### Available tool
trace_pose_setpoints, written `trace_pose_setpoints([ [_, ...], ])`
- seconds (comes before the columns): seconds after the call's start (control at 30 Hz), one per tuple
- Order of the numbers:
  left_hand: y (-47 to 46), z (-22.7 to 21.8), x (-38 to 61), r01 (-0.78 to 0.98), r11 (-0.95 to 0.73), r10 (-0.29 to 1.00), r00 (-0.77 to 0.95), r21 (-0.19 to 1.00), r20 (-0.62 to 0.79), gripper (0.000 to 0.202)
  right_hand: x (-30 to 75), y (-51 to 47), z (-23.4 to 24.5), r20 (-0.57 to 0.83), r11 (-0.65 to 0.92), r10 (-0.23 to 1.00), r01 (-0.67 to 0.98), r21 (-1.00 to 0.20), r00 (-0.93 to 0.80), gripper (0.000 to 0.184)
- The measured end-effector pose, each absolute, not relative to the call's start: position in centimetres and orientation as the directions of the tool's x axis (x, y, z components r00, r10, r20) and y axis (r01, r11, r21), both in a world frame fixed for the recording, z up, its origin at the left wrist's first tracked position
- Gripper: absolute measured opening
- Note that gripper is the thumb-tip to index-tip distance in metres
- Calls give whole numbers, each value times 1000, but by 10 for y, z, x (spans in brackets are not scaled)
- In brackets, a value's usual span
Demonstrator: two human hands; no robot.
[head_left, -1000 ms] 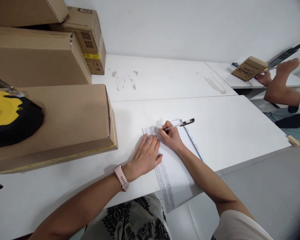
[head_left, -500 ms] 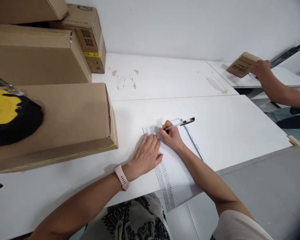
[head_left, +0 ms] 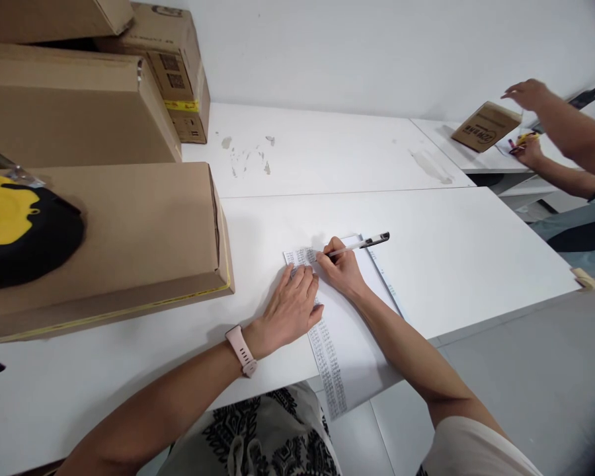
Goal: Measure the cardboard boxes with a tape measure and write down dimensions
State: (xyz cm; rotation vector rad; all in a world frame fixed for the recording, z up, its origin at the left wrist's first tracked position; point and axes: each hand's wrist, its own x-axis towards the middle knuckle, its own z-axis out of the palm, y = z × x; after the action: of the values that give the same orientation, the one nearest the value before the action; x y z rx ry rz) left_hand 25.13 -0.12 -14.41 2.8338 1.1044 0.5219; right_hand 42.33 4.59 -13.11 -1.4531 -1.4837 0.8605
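Note:
My right hand [head_left: 343, 270] grips a pen [head_left: 361, 244] with a clear barrel and black cap end, its tip hidden by the fingers near the top of a sheet of paper [head_left: 357, 357]. Rows of small dark writing run down the sheet's left side, and the rest of it is white. Flat on the written strip lies my left hand [head_left: 291, 305], fingers stretched out and thumb apart, holding nothing. A pink band is on that wrist. Under the sheet's right edge shows another sheet or pad with a pale blue edge [head_left: 387, 285].
Cardboard boxes [head_left: 104, 218] are stacked on the left of the white table [head_left: 456, 258]. A black and yellow object [head_left: 30, 231] rests on the nearest box. At the far right, a co-worker's hands [head_left: 528, 96] are by a small carton [head_left: 486, 125].
The co-worker's hand has come off the small carton and lifted; their other hand now shows below, holding something yellow and red. My pen has tilted very slightly; my left hand stays in place.

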Motion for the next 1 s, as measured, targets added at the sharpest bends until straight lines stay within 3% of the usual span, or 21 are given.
trace_pose_setpoints([
  [0.5, -1, -140, 252, 659, -743, 663, 699, 117, 268, 54, 424, 46, -131, 109, 76, 992, 398, -914, 60, 23],
  [1.0, -1, -141, 252, 653, -742, 666, 696, 148, 268, 54, 424, 47, -132, 123, 78, 989, 412, -908, 83, 24],
])
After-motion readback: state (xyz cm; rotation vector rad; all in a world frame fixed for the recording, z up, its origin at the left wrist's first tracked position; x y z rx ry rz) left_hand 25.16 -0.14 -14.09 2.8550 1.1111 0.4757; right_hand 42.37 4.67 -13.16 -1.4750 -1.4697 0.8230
